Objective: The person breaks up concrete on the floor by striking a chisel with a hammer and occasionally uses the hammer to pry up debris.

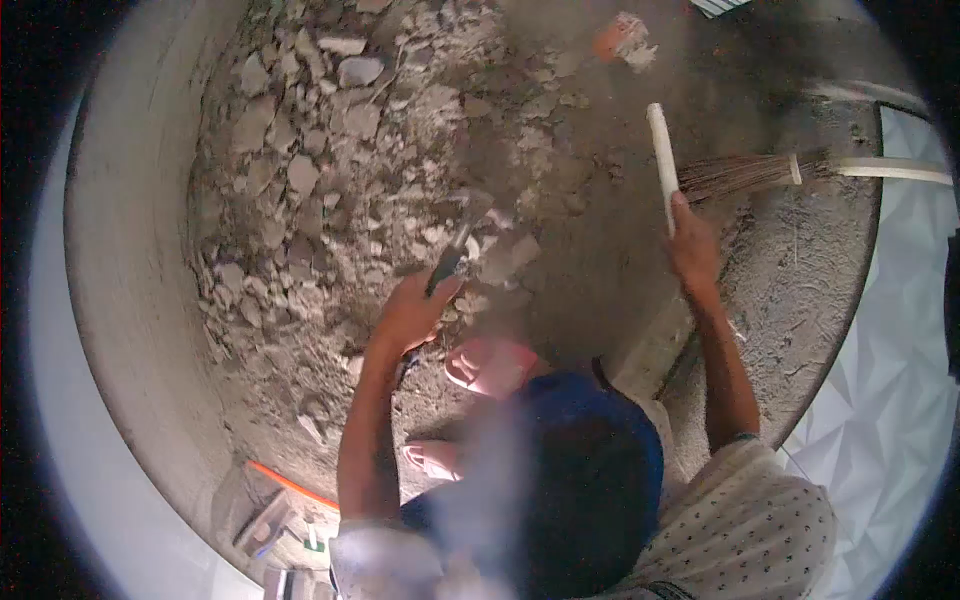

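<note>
My left hand point(408, 315) is closed around the dark grip of a hammer point(447, 268). Its metal shaft and blurred head point up over the rubble point(330, 180). On the right, my right hand point(693, 245) grips the lower end of a pale, straight stick point(660, 145), held nearly upright with the thumb along it. Just beyond this stick lies a stiff-bristled broom point(740, 176), its bristle tips overlapping the stick in this view. Broken chunks and dust spread around the hammer.
A curved plastered wall point(130, 260) bounds the left. A reddish broken chunk point(622, 42) lies at the far side. White patterned panels point(860, 400) stand at right beside a rough ledge point(790, 290). Pink slippers point(490, 365) are on my feet; an orange strip point(290, 484) lies lower left.
</note>
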A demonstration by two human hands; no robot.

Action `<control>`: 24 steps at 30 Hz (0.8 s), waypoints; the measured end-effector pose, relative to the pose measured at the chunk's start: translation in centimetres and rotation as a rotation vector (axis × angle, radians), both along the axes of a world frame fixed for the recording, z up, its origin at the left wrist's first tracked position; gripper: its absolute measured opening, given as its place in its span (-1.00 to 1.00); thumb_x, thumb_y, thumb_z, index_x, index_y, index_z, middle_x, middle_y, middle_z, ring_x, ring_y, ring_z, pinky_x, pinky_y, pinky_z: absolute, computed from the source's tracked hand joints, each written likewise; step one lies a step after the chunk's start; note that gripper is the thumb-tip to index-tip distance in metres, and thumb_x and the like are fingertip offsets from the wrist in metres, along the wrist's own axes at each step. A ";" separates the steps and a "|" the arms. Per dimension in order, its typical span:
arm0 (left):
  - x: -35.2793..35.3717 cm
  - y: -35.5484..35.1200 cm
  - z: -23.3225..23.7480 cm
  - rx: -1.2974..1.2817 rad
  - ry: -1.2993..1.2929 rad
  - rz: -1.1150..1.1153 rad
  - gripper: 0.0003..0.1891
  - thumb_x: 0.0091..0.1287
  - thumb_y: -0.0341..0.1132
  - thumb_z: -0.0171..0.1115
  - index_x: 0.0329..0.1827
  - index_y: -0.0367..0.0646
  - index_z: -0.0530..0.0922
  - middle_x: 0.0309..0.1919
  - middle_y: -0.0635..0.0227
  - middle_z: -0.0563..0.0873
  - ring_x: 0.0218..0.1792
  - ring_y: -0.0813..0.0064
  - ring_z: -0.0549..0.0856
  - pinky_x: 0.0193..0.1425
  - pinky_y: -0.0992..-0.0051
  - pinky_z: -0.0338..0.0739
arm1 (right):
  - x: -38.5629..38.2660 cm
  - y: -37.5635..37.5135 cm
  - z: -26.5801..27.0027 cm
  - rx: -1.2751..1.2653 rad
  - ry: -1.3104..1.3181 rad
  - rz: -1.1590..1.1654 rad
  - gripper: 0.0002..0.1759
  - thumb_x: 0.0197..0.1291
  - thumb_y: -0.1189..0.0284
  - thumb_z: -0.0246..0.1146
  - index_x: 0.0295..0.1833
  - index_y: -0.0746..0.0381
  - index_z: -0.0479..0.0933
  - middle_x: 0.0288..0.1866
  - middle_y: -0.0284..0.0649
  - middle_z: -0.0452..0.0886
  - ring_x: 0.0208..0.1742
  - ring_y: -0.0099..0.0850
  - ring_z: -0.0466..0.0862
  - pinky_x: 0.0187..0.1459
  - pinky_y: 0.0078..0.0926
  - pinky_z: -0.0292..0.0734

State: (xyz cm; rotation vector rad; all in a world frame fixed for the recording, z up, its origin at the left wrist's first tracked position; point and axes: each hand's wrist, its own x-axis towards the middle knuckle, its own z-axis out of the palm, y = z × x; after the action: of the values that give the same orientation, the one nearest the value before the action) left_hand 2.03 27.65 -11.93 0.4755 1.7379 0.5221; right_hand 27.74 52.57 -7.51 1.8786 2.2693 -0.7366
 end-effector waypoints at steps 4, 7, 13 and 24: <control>-2.8 -0.3 0.4 -0.151 -0.127 -0.004 -0.64 0.31 -0.05 0.12 -0.27 -0.24 0.51 -0.69 0.41 0.45 -0.73 0.61 0.44 -0.66 0.53 0.32 | -1.0 -0.8 -8.9 -0.415 0.532 -0.673 -0.42 0.30 -0.06 0.00 -0.23 0.31 0.50 -0.61 -0.16 0.44 -0.61 -0.40 0.49 -0.51 -0.38 0.38; -3.9 1.0 1.6 -0.165 -0.199 -0.075 -0.64 0.31 -0.05 0.11 -0.28 -0.25 0.50 -0.70 0.41 0.46 -0.71 0.57 0.45 -0.64 0.50 0.32 | -4.1 -5.1 -12.1 0.051 0.621 -0.226 -0.45 0.31 -0.06 -0.01 -0.28 0.26 0.48 -0.61 -0.27 0.41 -0.68 -0.49 0.42 -0.65 -0.52 0.29; -3.8 0.0 3.2 -0.152 -0.067 -0.134 -0.67 0.25 -0.08 0.15 -0.24 -0.22 0.53 -0.67 0.37 0.49 -0.70 0.56 0.46 -0.60 0.46 0.33 | -8.1 -6.0 -9.9 -0.304 0.636 -0.549 -0.46 0.36 -0.03 -0.08 -0.32 0.26 0.44 -0.67 -0.36 0.33 -0.74 -0.52 0.32 -0.70 -0.52 0.24; 4.3 1.1 -4.9 0.474 0.078 -0.227 -0.60 0.32 -0.05 0.09 0.00 -0.21 0.52 -0.58 0.30 0.55 -0.62 0.43 0.52 -0.52 0.40 0.41 | -8.4 -4.9 -6.6 -0.260 0.831 -0.385 -0.53 0.35 -0.02 -0.03 -0.36 0.18 0.36 -0.65 -0.44 0.31 -0.75 -0.63 0.27 -0.74 -0.60 0.16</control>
State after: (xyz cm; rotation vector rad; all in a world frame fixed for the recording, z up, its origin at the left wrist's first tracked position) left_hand 6.30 28.80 -16.80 1.0266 1.6025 0.7611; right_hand 19.35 47.67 -14.10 2.1453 1.9818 -2.0776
